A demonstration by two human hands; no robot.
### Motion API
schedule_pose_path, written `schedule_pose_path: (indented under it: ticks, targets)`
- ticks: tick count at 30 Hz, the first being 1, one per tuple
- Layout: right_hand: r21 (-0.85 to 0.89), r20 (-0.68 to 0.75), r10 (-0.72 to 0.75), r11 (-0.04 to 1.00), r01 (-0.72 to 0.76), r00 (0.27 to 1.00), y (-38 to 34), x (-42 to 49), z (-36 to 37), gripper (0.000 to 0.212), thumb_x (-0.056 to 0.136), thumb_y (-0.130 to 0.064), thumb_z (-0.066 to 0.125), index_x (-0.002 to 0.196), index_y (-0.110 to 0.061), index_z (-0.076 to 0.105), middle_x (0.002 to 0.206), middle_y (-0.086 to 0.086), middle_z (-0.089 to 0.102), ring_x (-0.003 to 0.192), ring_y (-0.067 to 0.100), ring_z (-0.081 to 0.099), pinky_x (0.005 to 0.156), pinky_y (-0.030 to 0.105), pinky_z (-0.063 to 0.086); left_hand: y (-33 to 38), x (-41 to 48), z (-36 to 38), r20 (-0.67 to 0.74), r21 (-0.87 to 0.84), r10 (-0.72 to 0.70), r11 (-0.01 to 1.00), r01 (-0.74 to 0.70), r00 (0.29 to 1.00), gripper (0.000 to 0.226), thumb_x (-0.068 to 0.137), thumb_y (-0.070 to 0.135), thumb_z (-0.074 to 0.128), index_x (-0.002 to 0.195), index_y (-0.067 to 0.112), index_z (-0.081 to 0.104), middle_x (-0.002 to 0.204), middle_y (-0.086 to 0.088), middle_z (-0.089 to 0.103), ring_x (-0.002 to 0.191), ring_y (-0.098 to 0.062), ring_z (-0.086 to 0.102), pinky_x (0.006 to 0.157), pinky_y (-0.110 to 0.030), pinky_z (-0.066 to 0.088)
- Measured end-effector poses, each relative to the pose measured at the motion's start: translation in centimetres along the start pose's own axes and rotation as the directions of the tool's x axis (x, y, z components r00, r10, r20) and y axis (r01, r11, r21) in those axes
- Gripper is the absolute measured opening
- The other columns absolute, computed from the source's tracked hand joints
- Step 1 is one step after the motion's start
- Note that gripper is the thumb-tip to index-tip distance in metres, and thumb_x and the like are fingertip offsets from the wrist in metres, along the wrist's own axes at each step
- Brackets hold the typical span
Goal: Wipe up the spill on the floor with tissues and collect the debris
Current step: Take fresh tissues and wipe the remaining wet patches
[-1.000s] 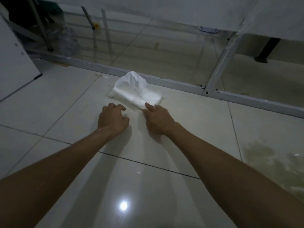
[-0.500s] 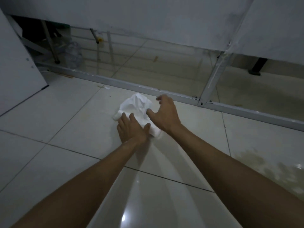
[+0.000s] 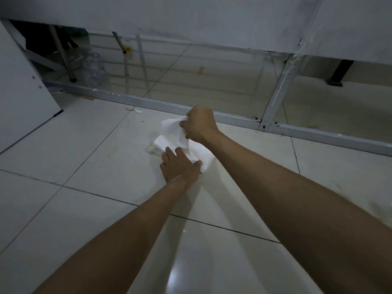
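A white pack of tissues [image 3: 161, 145] lies on the glossy white floor tiles near a grey metal rail. My left hand [image 3: 180, 166] presses flat on the near end of the pack with straight fingers. Above it, my right hand [image 3: 199, 124] pinches a single white tissue [image 3: 174, 130] that stands drawn up out of the pack. A few small crumbs and faint wet marks [image 3: 140, 128] lie on the tile just left of the pack. The pack's right part is hidden under my hands.
The grey metal frame rail [image 3: 233, 118] runs across the floor behind the pack, with an upright post [image 3: 277, 90] at the right. A white panel [image 3: 23, 98] leans at the left. A clear plastic bottle [image 3: 94, 70] and a small scrap [image 3: 133, 109] lie near the rail.
My left hand has settled flat on the pack. My right hand has closed on a tissue and lifted it upward. The view has shifted down and left.
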State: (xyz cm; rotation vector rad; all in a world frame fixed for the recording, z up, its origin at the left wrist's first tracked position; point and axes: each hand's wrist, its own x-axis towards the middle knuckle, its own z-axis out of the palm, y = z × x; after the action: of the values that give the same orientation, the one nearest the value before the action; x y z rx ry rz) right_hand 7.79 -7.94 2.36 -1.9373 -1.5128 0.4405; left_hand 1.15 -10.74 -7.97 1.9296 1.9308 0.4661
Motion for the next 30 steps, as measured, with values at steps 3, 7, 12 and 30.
schedule_pose_path:
  ticks: [3,7,12,30]
  targets:
    - [-0.034,0.045,-0.038,0.999,0.04,0.998,-0.6,0.0,-3.0,0.019,0.084,-0.01,0.063,0.089,0.007,0.07,0.087,0.022,0.071,0.079,0.031,0.069,0.073,0.04,0.058,0.1,-0.1,0.0,-0.015,-0.016,-0.03,0.999,0.03,0.999,0.074,0.078,0.05,0.062,0.135,0.013,0.032,0.15,-0.014,0.026,0.139,-0.033,0.021,0.11,-0.045,0.025]
    - [-0.098,0.088,-0.048,0.994,0.056,0.995,-0.7,-0.5,-5.0,0.025,0.086,-0.016,0.061,0.094,0.006,0.069,0.093,0.02,0.071,0.079,0.028,0.067,0.071,0.032,0.057,0.3,-0.2,-0.2,-0.023,-0.006,-0.029,1.0,0.029,0.999,0.079,0.078,0.049,0.064,0.137,0.012,0.027,0.15,-0.014,0.024,0.139,-0.033,0.022,0.11,-0.044,0.025]
    - [-0.089,0.083,0.046,0.995,-0.038,0.995,0.0,-1.1,-3.3,0.064,0.077,-0.046,0.07,0.122,-0.005,0.052,0.123,0.011,0.059,0.111,0.027,0.056,0.083,0.033,0.047,0.2,-0.5,0.1,-0.006,-0.001,-0.029,1.0,0.029,1.0,0.081,0.077,0.049,0.064,0.138,0.013,0.024,0.152,-0.015,0.02,0.14,-0.034,0.019,0.111,-0.045,0.022]
    - [0.134,-0.149,-0.102,0.983,0.123,0.983,-3.1,-0.7,-4.3,0.022,0.09,-0.016,0.057,0.098,0.001,0.07,0.1,0.016,0.07,0.09,0.027,0.065,0.065,0.025,0.04,0.5,-0.4,-0.4,0.031,0.122,-0.092,0.989,0.087,0.995,0.102,0.072,0.059,0.064,0.142,-0.001,0.019,0.149,-0.016,0.029,0.136,-0.031,0.027,0.106,-0.041,0.028]
